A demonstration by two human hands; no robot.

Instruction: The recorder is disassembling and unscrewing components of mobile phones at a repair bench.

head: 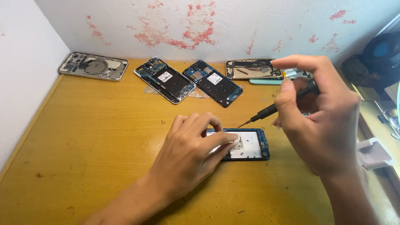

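Opened phone (pixel 250 146): blue-edged frame, back off, lying flat on wooden desk near centre, long side running left-right. Pale rectangular panel filling most of the interior, scattered with small dark specks, probably screws. Left end hidden under fingers; right end showing blue board and a round dark spot at lower corner.

Screwdriver (pixel 275 109): slim, black handle, thin metal tip. Held tilted, tip pointing down-left, hovering just above phone's upper edge, not touching. Rear of handle hidden in grip.
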